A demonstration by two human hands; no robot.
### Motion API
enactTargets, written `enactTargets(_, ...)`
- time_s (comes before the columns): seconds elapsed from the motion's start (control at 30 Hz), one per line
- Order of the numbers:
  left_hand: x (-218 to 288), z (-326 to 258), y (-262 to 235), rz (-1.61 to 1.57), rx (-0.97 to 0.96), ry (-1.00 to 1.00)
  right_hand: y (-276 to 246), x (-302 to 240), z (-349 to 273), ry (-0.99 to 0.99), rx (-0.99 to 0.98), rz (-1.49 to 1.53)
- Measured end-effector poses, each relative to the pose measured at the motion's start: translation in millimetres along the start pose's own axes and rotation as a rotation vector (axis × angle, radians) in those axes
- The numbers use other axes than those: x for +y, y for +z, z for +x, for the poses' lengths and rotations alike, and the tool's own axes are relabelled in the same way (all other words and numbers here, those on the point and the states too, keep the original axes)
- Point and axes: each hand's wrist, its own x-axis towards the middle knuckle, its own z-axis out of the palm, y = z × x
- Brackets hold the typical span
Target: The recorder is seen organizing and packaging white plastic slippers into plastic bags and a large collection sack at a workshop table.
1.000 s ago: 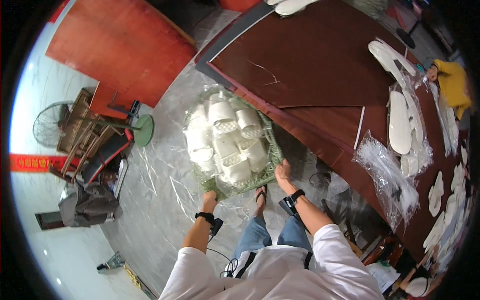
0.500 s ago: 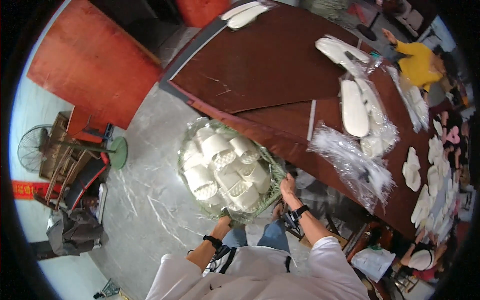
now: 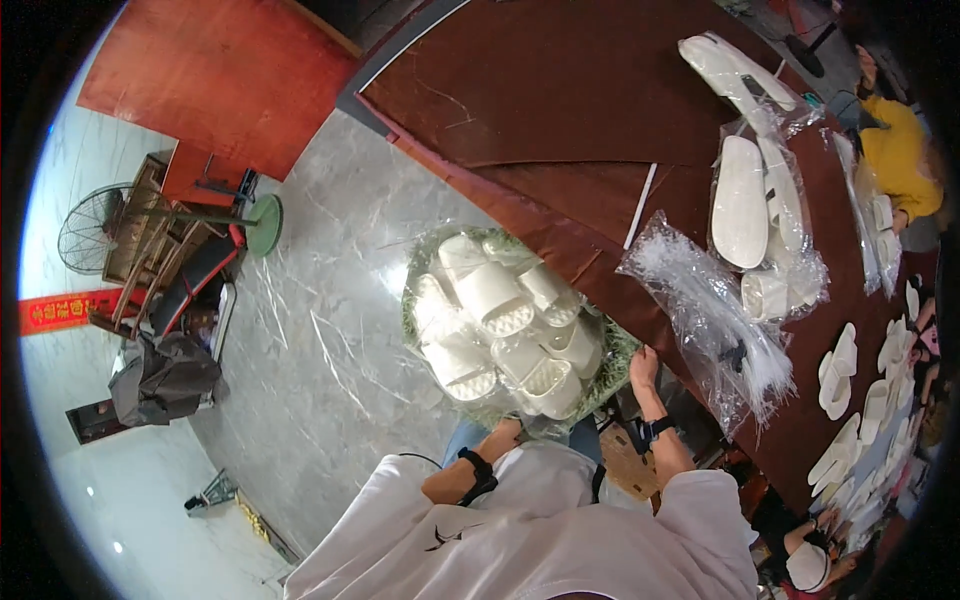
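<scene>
While both forearms rise from the six o'clock edge, the hands carry a big clear bag of white slippers [image 3: 505, 335] between them. The left hand [image 3: 507, 432] sits under the bag's near edge, mostly hidden by plastic, so I cannot tell how its fingers are set. The right hand [image 3: 643, 368] presses flat against the bag's side at about four o'clock of the load, fingers curled onto the plastic. From both hands the bag lies toward twelve o'clock, its long axis running from ten to four o'clock; the right hand is nearer the brown table [image 3: 560, 100]. Further off at two o'clock, loose clear bags [image 3: 715, 320] and white soles [image 3: 742, 200] lie on that table. Far away at nine o'clock stands a fan [image 3: 95, 225].
</scene>
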Motion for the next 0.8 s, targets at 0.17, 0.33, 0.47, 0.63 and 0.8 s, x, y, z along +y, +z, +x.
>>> enactTargets(0.17,-6.9,-11.2,-17.5,-0.967,0.053,-0.467,14.1,-31.0,-21.7,0.139,0.082,-0.022)
enactTargets(0.33,-17.7,-69.1,-123.0,-0.901,0.155,-0.538,31.7,-45.2,-59.7,-0.393,0.331,-0.423)
enactTargets(0.47,-52.0,-61.2,-181.6,-0.562,0.977,-0.469,58.4,-72.6,-97.1,-0.846,0.189,-0.188)
enactTargets(0.63,-105.6,-14.6,-216.0,-0.726,0.968,-0.569,127.2,-109.2,-52.8,-0.759,0.122,-0.185)
enactTargets(0.8,-148.7,27.0,-202.2,-1.051,0.74,-0.36,147.0,-137.8,12.0,-0.295,-0.177,-0.377)
